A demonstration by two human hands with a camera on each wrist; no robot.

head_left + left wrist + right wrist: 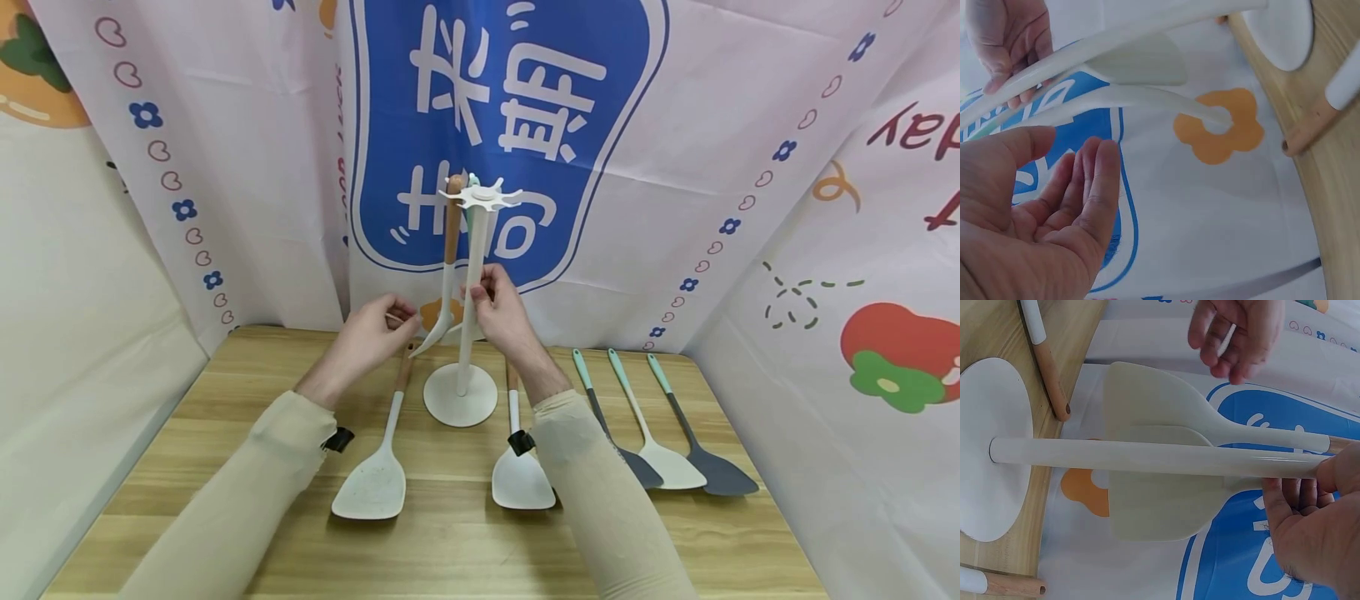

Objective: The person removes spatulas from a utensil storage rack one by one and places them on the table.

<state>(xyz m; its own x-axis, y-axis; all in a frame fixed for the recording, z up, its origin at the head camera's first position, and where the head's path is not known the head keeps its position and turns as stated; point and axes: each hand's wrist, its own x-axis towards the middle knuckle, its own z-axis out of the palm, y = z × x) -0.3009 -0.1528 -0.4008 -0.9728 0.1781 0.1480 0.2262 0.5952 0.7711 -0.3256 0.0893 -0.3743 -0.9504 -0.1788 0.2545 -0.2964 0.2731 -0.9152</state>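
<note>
A white utensil stand [471, 333] with a round base and a hooked top rises from the table. My right hand [506, 317] holds its pole partway up, thumb against one side and fingers at the other. From the hooks hangs a wooden-handled spatula [452, 229], its white blade low on the left of the pole. Behind the pole hangs another spatula [1160, 522] with a pale blade; a bit of its mint handle shows near the top. My left hand [371, 333] hovers left of the hanging blade, fingers loosely curved, with nothing in it.
Two white spatulas with wooden handles lie on the table, one at the left [375, 487] and one in the middle [522, 487]. Three mint-handled spatulas lie at the right: dark [637, 468], white [671, 468] and dark [720, 473]. A printed cloth [300, 208] hangs behind the table.
</note>
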